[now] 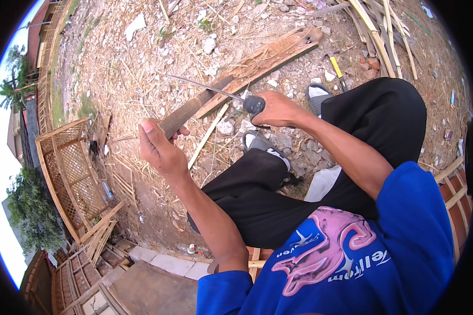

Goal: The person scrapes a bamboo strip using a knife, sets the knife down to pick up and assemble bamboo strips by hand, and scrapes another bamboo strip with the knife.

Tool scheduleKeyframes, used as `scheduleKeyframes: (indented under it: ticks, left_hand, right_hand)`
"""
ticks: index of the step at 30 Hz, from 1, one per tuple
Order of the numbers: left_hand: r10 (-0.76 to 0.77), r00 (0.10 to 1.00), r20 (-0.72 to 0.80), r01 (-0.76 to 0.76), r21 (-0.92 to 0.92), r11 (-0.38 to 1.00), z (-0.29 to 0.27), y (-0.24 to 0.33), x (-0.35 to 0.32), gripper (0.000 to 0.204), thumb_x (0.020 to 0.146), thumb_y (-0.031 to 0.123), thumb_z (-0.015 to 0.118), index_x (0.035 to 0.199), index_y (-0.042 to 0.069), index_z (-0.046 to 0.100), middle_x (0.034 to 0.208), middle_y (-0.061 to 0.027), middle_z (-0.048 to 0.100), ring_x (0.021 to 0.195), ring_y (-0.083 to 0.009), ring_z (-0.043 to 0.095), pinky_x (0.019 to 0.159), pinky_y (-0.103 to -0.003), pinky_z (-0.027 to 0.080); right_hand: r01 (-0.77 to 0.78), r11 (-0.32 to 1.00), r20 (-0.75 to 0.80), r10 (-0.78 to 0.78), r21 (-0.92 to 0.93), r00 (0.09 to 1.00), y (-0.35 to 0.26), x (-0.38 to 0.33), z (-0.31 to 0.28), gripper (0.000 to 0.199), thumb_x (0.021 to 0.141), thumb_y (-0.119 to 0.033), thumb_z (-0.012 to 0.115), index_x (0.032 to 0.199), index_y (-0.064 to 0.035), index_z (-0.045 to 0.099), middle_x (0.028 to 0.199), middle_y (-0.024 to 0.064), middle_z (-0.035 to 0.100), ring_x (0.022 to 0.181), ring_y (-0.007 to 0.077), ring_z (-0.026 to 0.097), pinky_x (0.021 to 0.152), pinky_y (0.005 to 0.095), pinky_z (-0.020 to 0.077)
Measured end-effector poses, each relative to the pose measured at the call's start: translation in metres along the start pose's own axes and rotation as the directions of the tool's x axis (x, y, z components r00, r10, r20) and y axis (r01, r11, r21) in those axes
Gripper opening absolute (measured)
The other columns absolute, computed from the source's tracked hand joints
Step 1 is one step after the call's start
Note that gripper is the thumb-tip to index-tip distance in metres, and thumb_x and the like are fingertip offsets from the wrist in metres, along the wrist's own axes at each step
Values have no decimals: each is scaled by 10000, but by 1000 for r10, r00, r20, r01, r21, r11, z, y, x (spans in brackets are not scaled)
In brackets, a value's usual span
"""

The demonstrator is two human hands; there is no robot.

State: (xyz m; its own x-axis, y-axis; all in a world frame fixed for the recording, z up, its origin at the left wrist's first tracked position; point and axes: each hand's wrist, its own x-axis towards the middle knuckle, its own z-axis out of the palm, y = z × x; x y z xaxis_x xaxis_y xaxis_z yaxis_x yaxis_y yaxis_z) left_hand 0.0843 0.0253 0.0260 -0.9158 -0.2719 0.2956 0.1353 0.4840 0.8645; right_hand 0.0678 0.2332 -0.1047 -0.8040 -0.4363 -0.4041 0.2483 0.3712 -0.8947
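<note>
My left hand is closed around the lower end of a split bamboo piece, which slants up and away to the right. In my right hand is the black handle of a long knife. Its thin blade points left and crosses the bamboo near the upper end. Whether the edge touches or bites into the bamboo, I cannot tell. Beneath the bamboo's far end lies a weathered, splintered wooden plank on the ground.
A hammer with a yellow and black handle lies beyond my right foot. Bamboo strips are piled at the far right. A lattice panel leans at the left. Stones and shavings litter the ground, and a thin strip lies near my feet.
</note>
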Motion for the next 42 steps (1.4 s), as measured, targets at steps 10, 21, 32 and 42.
scheduleKeyframes:
  ticks: [10, 21, 32, 42]
  left_hand:
    - [-61, 998, -33, 58, -72, 996, -7, -4, 9, 415, 1025, 385, 378, 845, 22, 467, 674, -48, 475, 556, -131, 482, 523, -257, 445]
    - [-100, 992, -73, 88, -155, 984, -23, -7, 17, 415, 1013, 396, 417, 860, 14, 478, 679, -56, 488, 574, -137, 477, 537, -274, 460]
    - [-148, 983, -107, 132, -142, 981, -26, -7, 18, 383, 1013, 367, 432, 872, 17, 498, 712, -70, 522, 604, -139, 484, 556, -265, 442]
    - [-100, 994, 35, 102, -59, 993, -46, -17, 17, 393, 1008, 380, 442, 933, 8, 543, 789, -58, 539, 686, -145, 534, 620, -255, 458]
  right_hand:
    - [-326, 933, -122, 310, -155, 943, 91, 25, 0, 308, 645, -270, 689, 790, 0, 651, 712, 149, 647, 667, 238, 618, 642, 358, 484]
    - [-362, 924, -75, 355, -124, 932, 86, 27, 1, 375, 616, -295, 691, 788, 39, 678, 754, 191, 677, 705, 261, 677, 622, 335, 518]
    - [-294, 947, -41, 291, -127, 956, 70, 36, -1, 342, 626, -308, 682, 750, 10, 669, 699, 139, 662, 595, 230, 624, 576, 342, 500]
    - [-358, 912, -119, 340, -200, 933, 142, 53, -11, 287, 614, -287, 691, 743, -32, 671, 691, 134, 668, 625, 245, 648, 597, 345, 503]
